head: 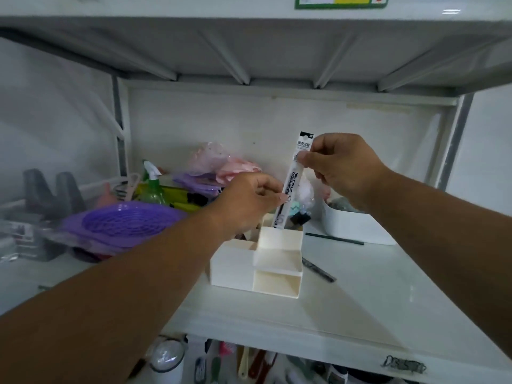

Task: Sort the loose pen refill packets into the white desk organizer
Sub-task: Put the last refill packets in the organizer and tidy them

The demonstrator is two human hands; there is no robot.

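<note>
I am watching both hands working over the white shelf (360,286), and both are pinching the same pen refill packet (294,176). The right hand (342,169) is gripping it near the top between thumb and fingers, while the left hand (249,200) is pinching it lower down, about the middle. The packet is standing nearly upright, leaning slightly to the right at its top, with its lower end dipping into the tallest, rear compartment of the white desk organizer (257,266). The organizer is sitting near the middle of the shelf, closer to the front edge than to the back wall. Two dark loose packets are lying flat on the shelf to its right: one (318,270) just beside the organizer, another (333,238) farther back, in front of a white tub (357,227). A purple basket (122,220) is resting toward the left edge, with a green spray bottle (152,187) behind it.
</note>
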